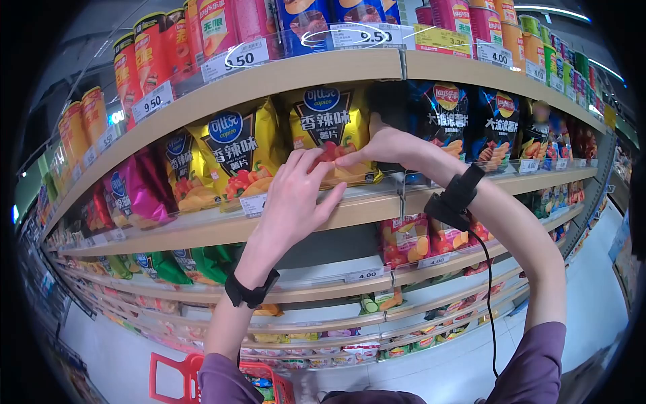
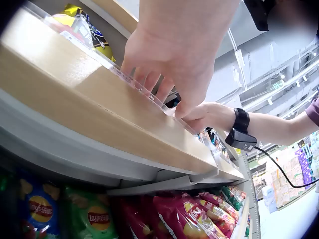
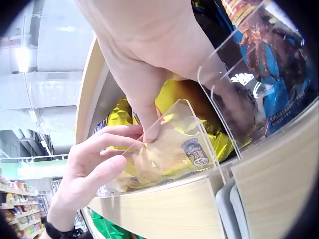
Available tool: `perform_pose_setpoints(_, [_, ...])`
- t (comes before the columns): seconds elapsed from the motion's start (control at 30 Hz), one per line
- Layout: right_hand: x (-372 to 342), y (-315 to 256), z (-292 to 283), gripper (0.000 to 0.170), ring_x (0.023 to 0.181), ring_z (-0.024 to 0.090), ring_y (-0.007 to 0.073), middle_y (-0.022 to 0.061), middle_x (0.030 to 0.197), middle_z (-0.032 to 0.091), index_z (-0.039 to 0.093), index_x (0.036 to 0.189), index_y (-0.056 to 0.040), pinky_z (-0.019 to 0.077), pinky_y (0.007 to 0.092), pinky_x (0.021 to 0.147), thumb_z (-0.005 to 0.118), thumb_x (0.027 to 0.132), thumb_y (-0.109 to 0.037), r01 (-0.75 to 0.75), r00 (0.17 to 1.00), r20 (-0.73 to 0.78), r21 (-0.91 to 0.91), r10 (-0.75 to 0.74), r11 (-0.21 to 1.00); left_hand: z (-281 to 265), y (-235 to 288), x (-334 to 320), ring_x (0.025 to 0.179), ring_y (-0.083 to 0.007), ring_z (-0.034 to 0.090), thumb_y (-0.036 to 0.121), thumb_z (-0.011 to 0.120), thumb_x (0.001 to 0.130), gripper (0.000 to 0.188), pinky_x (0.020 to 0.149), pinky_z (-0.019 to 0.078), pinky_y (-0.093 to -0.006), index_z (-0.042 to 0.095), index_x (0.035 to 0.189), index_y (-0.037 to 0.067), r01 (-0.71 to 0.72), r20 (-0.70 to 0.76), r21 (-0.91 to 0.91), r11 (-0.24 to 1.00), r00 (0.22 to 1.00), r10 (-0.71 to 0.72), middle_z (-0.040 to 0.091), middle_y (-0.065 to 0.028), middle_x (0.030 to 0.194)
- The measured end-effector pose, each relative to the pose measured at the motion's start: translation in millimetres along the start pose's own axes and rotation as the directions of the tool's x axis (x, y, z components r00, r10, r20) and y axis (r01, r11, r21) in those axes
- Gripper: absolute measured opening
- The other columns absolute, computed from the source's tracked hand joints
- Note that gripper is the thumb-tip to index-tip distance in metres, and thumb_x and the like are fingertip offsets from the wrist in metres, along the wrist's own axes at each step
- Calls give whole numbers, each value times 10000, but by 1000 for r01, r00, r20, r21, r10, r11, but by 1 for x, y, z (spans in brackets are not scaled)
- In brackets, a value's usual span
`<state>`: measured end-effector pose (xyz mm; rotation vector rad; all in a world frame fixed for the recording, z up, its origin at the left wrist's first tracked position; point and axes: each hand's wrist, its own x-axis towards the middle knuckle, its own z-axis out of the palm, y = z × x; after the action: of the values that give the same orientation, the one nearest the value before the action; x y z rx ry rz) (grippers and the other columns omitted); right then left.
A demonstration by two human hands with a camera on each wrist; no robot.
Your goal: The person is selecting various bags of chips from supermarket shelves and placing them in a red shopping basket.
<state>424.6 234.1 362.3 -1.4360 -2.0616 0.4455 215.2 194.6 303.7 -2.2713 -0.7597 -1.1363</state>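
Observation:
A yellow chip bag (image 1: 325, 121) stands upright on the shelf behind a clear lip. My left hand (image 1: 289, 195) is at its lower front, fingers loosely spread, fingertips near my right thumb; the left wrist view shows this hand (image 2: 169, 64) over the shelf edge. From the right comes my right hand (image 1: 397, 147), its thumb against the bag's front and its other fingers in the dark gap beside the bag. In the right wrist view, the right hand (image 3: 144, 64) spans the bag's corner (image 3: 174, 144), with fingers partly seen through a clear divider (image 3: 224, 99).
More yellow bags (image 1: 235, 148) stand to the left, dark blue bags (image 1: 498, 128) to the right. Chip cans (image 1: 151, 54) line the shelf above. Lower shelves hold red bags (image 1: 405, 239) and green bags (image 1: 161, 266). A red basket (image 1: 282, 387) is on the floor below.

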Motion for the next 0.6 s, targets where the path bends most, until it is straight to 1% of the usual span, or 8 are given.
perform_pose_setpoints(0.1, [5,-6,7,1158,1164,556,331,289,1236,558,288,1358,183,432,334,960,808,647,-569,-28,993,113,-99,40,995,0,-1,-2,1104,-355,542,219,694,823,284,922,464,-418,635,1007,11,39,-21,-26,999,999,-40,588,-165,1154])
perform_pose_setpoints(0.23, [11,-8,14,1024,1070,614,337,292,1166,600,469,1252,167,476,348,897,771,666,-615,-25,993,106,-222,50,975,0,-1,0,1101,-344,549,202,692,816,262,901,467,-412,636,992,16,143,2,-107,984,990,-144,597,-133,1139])
perform_pose_setpoints(0.3, [14,-1,22,1002,1026,632,348,292,1098,627,511,1206,164,493,358,869,728,677,-658,47,999,27,-243,-42,969,0,-5,-1,1104,-328,554,180,705,796,245,907,458,-412,642,980,31,164,-4,-134,977,986,-166,603,-114,1137])
perform_pose_setpoints(0.4, [13,11,22,1144,1027,626,375,325,1110,602,307,1331,180,491,354,895,715,676,-665,121,991,-28,-205,-130,971,-16,-7,-9,1120,-305,557,141,730,755,243,937,433,-411,651,966,51,-18,-304,186,982,950,75,609,-106,1156])
perform_pose_setpoints(0.43, [12,15,22,1208,1027,624,387,341,1117,590,220,1380,182,490,351,906,714,674,-665,152,984,-61,-190,-167,970,-23,-9,-14,1159,-298,548,103,740,725,252,977,398,-408,657,959,58,5,-380,193,981,922,70,611,-106,1191])
perform_pose_setpoints(0.5, [-14,-10,11,1272,1243,490,389,360,1326,434,-1,1429,146,423,348,1020,788,694,-528,98,992,-71,-107,-106,989,-44,-18,-22,1221,-324,503,126,725,752,361,1004,378,-414,636,1090,40,74,-377,311,948,925,52,568,-137,1280])
perform_pose_setpoints(0.53, [-15,-7,13,1239,1262,462,402,361,1349,403,17,1435,135,412,365,1030,792,702,-496,180,949,-213,-235,-232,955,-49,-25,-24,1246,-329,479,142,719,764,413,1015,368,-420,608,1149,39,105,-366,354,929,930,34,542,-147,1313])
perform_pose_setpoints(0.6, [-22,-9,17,1176,1300,405,427,363,1395,342,54,1445,112,392,399,1052,802,719,-432,268,764,-411,-499,-497,825,-59,-41,-27,1295,-341,431,174,707,790,518,1037,349,-433,554,1266,37,171,-342,440,881,940,-12,489,-166,1380])
